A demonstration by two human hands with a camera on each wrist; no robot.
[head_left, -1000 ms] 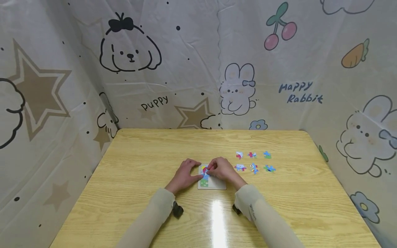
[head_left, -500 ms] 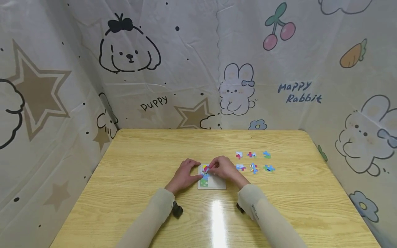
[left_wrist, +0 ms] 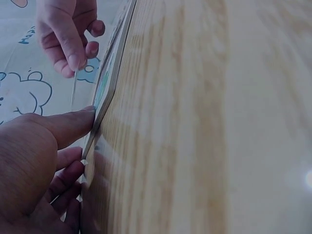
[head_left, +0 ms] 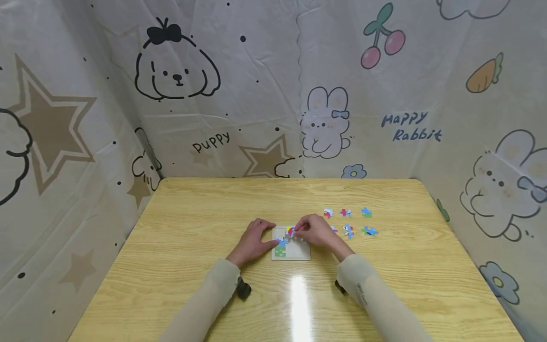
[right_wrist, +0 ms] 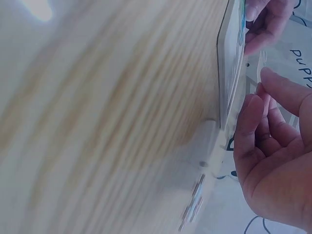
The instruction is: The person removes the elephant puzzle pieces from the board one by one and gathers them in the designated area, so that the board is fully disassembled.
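A small pale puzzle board (head_left: 299, 252) lies on the table, with blue and green jigsaw pieces (head_left: 280, 250) fitted along its lower left. My left hand (head_left: 253, 243) holds the board's left side, the thumb on its edge and the other fingers curled against it in the left wrist view. Over the upper part of the board, my right hand (head_left: 318, 233) pinches a jigsaw piece (head_left: 290, 232) coloured yellow, red and blue between thumb and forefinger. In the right wrist view this piece (right_wrist: 262, 59) is thin, seen nearly edge-on and held above the board (right_wrist: 230, 70).
Several loose jigsaw pieces lie in two rows right of the board, among them a blue-green one (head_left: 366, 212) and a blue one (head_left: 348, 231). My right hand partly covers another. A printed curtain (head_left: 256, 95) encloses the wooden table (head_left: 205, 204).
My right hand has lifted the jigsaw piece and shifted right with it, baring the board's upper left. My left hand has stayed on the board.
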